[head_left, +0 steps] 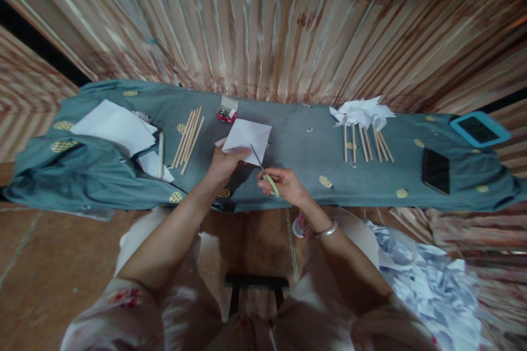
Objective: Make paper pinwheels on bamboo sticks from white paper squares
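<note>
At the middle of the cloth-covered surface (296, 142), a square paper (251, 134) is held up at its near left edge by the left hand (224, 164), the grip closed with the thumb laid on top. The scissors (271, 184) are held by their green handle in the right hand (285, 184), the grip wrapped around it, and their blades are pointed far and left, over the near part of the square paper. Just beyond the paper, to the left, an open red box (226, 113) of small metallic pieces is seen. Farther left, loose wooden sticks (189, 140) are laid side by side, and beyond them a white tube (161, 154) and a pile of white paper (115, 127) are placed. On the right, white paper pinwheels (362, 112) are gathered with their sticks pointed near; a dark phone (436, 170) and a blue-framed device (481, 129) are set farther right. Below the surface, at the near right, crumpled white paper pieces (436, 285) are heaped.
</note>
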A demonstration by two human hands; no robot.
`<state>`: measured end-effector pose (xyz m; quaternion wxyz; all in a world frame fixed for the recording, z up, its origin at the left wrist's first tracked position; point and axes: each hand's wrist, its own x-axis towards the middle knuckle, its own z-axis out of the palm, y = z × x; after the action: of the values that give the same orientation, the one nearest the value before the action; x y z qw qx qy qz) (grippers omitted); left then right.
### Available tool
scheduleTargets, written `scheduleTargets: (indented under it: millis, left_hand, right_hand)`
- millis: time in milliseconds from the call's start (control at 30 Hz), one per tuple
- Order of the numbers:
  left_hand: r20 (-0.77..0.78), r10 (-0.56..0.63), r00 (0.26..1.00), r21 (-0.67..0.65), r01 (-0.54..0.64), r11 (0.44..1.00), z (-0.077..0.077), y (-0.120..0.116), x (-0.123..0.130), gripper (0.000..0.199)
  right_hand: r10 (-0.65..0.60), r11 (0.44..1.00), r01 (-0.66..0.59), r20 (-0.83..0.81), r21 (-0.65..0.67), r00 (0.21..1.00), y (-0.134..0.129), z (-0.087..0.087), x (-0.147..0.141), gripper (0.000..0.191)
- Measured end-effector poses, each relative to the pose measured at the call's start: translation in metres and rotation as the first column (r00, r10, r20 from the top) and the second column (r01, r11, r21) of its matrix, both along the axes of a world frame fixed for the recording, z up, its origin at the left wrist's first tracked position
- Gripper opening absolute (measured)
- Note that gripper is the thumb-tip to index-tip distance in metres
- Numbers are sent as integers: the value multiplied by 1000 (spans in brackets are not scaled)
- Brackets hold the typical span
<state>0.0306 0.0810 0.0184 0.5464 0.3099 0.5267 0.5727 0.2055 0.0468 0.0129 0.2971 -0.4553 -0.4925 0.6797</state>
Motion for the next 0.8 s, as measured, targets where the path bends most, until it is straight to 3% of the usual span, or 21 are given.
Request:
scheduleTargets:
  millis: [800]
  left_hand:
    - [6, -15, 1000, -25, 15, 1000, -1, -2, 1, 39]
  right_hand:
    - [-17, 1000, 17, 15, 20, 1000, 1, -2, 0, 45]
